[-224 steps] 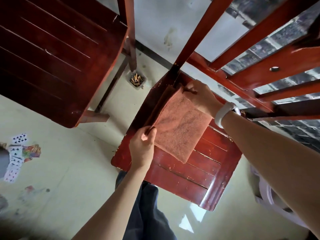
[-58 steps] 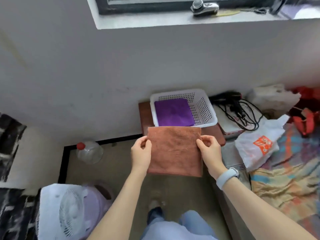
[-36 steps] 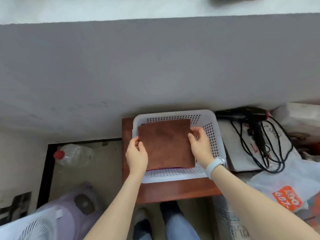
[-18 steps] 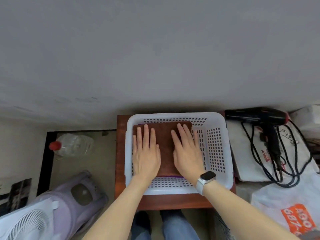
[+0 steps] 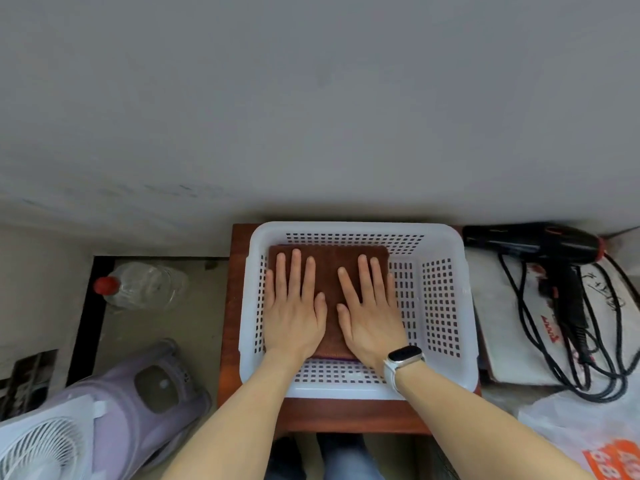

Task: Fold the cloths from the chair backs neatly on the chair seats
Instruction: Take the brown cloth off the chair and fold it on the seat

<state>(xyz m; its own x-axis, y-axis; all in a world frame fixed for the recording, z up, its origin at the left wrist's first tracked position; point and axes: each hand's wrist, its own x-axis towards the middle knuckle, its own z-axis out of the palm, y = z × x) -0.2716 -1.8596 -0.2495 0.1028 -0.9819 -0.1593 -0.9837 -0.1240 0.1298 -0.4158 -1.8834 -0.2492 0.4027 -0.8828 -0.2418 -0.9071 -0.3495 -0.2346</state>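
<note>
Left hand (image 5: 294,313) and right hand (image 5: 370,317): both flat, fingers straight, palms pressing the folded brown cloth (image 5: 329,268) directly beneath them; neither nearer. Cloth: lies in the left half of the white perforated basket (image 5: 446,306), long axis near-to-far, a purple edge just showing under its near edge. Basket: rests on a red-brown wooden surface (image 5: 346,415). Beyond: plain grey wall (image 5: 311,116).

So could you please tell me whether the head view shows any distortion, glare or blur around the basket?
Head view: wide-angle bending bows the white basket rim and wall line; light is soft and even, no glare; left hand, right hand and brown cloth look sharp; the fan at the corner is stretched.
</note>
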